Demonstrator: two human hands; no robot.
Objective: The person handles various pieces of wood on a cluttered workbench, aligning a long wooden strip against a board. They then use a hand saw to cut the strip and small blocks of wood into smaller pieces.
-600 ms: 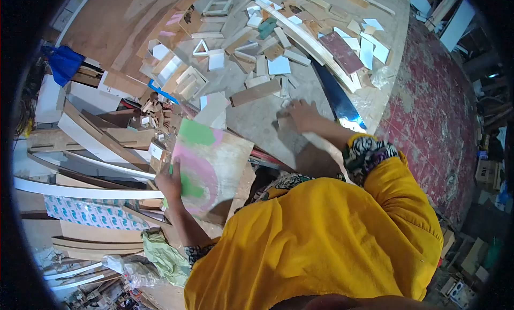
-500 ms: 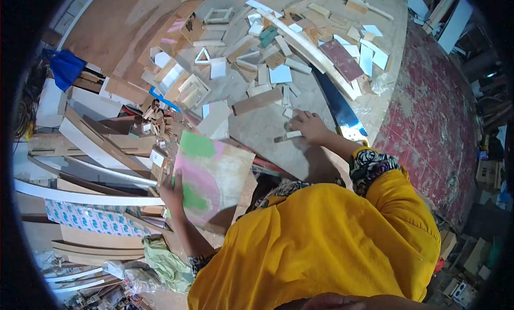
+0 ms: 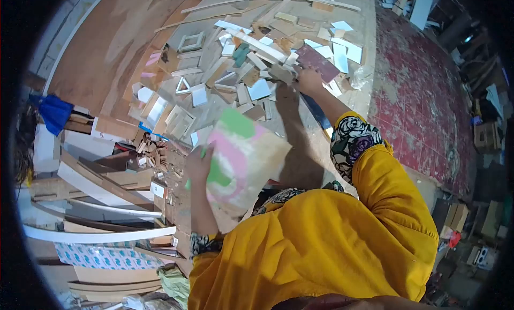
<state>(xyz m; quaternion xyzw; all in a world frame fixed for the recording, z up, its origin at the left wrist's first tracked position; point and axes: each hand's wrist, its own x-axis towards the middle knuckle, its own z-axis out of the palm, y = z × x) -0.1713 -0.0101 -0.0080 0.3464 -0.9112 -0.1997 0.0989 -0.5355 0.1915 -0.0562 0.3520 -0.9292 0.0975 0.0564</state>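
While the left hand (image 3: 199,162) grips a painted board (image 3: 242,157), the right hand (image 3: 309,80) reaches far ahead.
Its fingers curl on wood offcuts (image 3: 278,71) just left of it; grip unclear.

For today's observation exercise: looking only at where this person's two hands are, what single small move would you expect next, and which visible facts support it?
Probably the right hand closes on a small offcut and lifts it back toward the board. It is stretched out into the heap of wood scraps on the table, touching pieces beside the dark red panel, while the left hand holds the green and pink painted board tilted up by its edge.
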